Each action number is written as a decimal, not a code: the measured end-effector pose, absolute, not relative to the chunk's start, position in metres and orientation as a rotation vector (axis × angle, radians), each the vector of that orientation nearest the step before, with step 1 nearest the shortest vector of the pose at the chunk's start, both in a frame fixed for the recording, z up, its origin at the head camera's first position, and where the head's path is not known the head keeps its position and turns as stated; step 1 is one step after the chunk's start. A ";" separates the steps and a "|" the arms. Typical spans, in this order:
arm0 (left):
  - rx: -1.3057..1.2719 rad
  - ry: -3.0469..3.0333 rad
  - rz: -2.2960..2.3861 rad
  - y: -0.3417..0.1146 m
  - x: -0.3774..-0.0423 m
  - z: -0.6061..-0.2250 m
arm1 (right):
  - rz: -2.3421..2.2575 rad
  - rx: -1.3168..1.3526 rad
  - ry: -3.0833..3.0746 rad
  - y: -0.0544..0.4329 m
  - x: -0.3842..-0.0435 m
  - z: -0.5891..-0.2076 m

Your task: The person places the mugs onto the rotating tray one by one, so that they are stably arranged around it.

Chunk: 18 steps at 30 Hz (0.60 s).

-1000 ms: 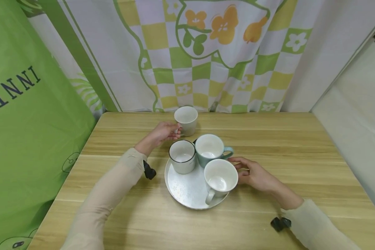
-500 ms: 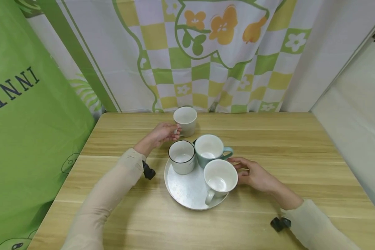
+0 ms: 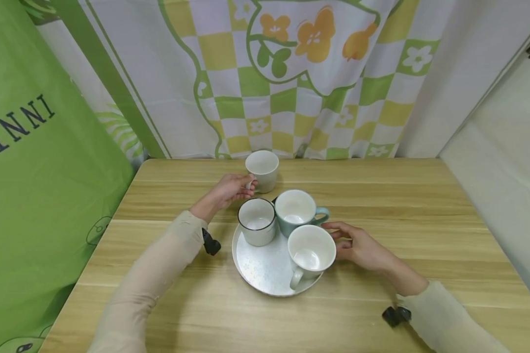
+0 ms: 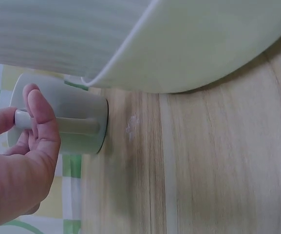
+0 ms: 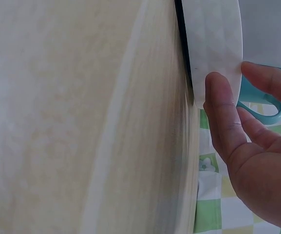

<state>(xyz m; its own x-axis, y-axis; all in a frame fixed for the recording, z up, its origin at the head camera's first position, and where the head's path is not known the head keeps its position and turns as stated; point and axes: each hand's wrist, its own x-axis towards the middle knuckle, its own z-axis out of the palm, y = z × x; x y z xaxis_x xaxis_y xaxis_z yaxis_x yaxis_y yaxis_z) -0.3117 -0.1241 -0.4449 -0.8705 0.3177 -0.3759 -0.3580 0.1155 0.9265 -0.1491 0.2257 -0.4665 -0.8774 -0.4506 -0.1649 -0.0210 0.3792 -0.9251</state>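
My left hand (image 3: 229,190) pinches the handle of a pale grey mug (image 3: 265,172) behind the tray; thumb and fingers close round the handle in the left wrist view. A round metal tray (image 3: 265,267) carries a white mug with a dark rim (image 3: 258,230), a teal mug (image 3: 291,223) and a larger white mug (image 3: 309,252), whose handle points toward the front. My right hand (image 3: 357,247) is at the tray's right edge, beside the larger white mug. In the right wrist view its nearly straight fingers (image 5: 223,105) touch the tray's side (image 5: 215,53).
The wooden table (image 3: 424,235) ends at a checked curtain (image 3: 287,108) close behind the grey mug. A green cloth (image 3: 39,196) hangs along the left side, and a pale wall (image 3: 508,147) stands on the right. Black wrist straps (image 3: 210,241) show at both sleeves.
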 end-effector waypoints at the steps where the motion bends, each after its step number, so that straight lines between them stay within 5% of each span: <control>1: -0.038 1.907 1.807 -0.124 -0.312 -0.445 | -1.501 -0.408 2.253 0.226 -0.149 -0.467; 18: -0.024 1.865 1.850 -0.127 -0.310 -0.447 | -1.497 -0.407 2.247 0.226 -0.150 -0.466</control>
